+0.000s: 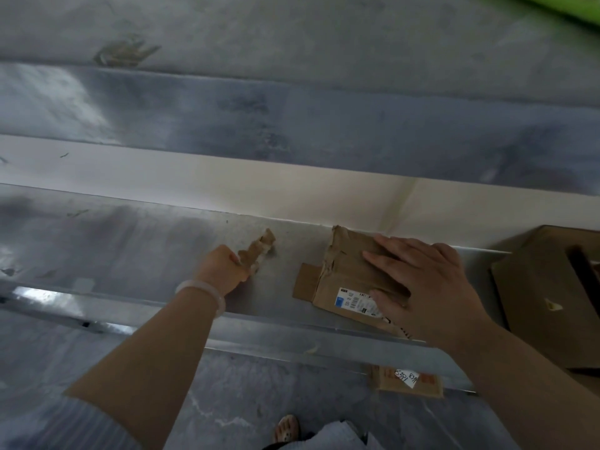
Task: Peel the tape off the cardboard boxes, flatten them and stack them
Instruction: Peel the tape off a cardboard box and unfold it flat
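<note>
Nearest the lens, two bare forearms are reaching out over the steel bench (146,241). Left fingers (243,272) are curling tight round a ragged brown strip of tape (257,251), which is sticking up out of the left hand (224,270); a pale bracelet (203,292) is sitting on that wrist. Right fingers (389,261) are lying straight and spread, the right hand (431,287) pressing flat on a small crumpled cardboard box (344,267) that is lying near the bench's far edge, apart from the strip. By the thumb a white printed label (355,302) is showing a blue square and barcodes, its text too small to read. A larger cardboard box (552,303) is sitting just to the right. Below the bench's front edge, another cardboard piece (428,384) is carrying a white slip (406,378) handwritten with what is looking like "5391" and "839". A sandalled foot (287,428) is standing on the floor (246,394).
</note>
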Action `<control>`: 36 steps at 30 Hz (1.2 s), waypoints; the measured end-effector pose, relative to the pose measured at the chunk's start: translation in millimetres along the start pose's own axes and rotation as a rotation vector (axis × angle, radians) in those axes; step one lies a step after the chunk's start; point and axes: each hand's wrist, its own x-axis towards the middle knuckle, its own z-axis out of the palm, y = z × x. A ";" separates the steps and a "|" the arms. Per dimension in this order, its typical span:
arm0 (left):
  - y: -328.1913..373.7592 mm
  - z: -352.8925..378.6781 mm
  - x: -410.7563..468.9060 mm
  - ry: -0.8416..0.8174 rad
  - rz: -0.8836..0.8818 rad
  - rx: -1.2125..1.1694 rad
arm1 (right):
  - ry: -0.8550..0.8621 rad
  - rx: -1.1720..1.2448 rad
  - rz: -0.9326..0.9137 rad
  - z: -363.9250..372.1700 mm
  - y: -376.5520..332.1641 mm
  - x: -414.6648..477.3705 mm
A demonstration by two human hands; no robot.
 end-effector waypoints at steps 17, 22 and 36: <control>44.0 -2.2 -57.8 0.250 0.396 -0.394 | 0.197 0.303 0.100 -14.2 7.8 -6.0; 102.5 17.0 -101.5 0.155 0.827 -0.264 | 0.133 0.032 0.234 -34.1 16.7 -10.7; 108.9 20.0 -106.3 0.189 0.819 -0.044 | 0.160 0.348 0.467 -32.4 38.4 -67.3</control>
